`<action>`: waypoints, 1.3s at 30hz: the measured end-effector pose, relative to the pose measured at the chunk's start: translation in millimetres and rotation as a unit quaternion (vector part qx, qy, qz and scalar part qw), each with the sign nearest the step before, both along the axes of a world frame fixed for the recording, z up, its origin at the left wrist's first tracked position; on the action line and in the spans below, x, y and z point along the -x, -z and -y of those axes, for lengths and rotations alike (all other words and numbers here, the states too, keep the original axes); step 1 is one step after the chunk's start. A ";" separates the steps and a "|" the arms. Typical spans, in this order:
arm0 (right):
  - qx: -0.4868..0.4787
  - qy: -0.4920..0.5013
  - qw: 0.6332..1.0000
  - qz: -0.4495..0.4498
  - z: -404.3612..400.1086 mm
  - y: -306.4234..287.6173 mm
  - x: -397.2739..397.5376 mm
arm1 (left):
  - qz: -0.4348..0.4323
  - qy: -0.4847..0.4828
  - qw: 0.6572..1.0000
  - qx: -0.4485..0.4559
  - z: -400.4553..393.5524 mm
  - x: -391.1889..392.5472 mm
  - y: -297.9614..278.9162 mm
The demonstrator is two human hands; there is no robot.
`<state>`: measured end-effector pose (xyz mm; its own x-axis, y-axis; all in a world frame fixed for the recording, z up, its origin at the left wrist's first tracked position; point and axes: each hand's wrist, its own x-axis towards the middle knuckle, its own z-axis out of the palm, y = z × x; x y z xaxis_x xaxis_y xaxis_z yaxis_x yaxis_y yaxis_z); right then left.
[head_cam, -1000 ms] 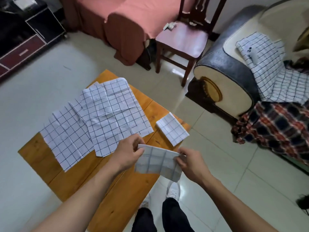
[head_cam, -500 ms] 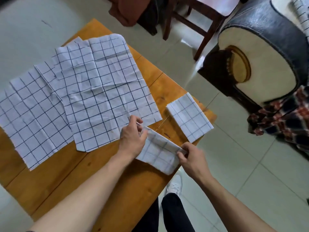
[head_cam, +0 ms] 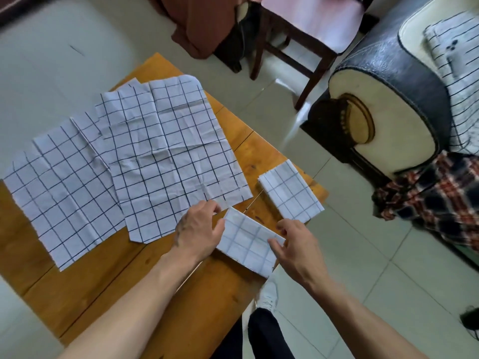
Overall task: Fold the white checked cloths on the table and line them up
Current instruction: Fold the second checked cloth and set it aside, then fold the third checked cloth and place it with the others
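Observation:
A small folded white checked cloth lies flat near the right edge of the wooden table. My left hand grips its left end and my right hand pinches its right end, thumb on top. A second folded checked cloth rests just beyond it at the table's right corner, apart from it. Two unfolded checked cloths lie spread out and overlapping: a large creased one in the middle and another on the left, partly under it.
A dark wooden chair stands beyond the table. To the right is a sofa arm with another checked cloth and a red plaid cloth on it. My legs and a white shoe are at the table's near edge.
The folded cloth, held up in the air a second ago, has come down flat onto the table near the other folded one. The view has tilted down towards the table.

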<state>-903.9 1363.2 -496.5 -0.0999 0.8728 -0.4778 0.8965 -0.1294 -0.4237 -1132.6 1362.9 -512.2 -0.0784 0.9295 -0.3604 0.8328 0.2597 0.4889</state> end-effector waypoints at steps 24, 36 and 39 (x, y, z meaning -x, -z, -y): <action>-0.121 -0.416 0.900 -0.040 128.5 -254.8 66.3 | -0.164 -0.160 0.973 -0.003 301.9 33.8 -321.5; -0.176 -0.498 0.849 -0.018 280.5 -301.3 255.6 | -0.111 -0.254 0.959 -0.064 498.0 183.6 -332.5; -0.188 -0.491 0.851 -0.014 319.9 -307.1 300.3 | -0.115 -0.256 0.956 -0.082 543.5 234.6 -333.4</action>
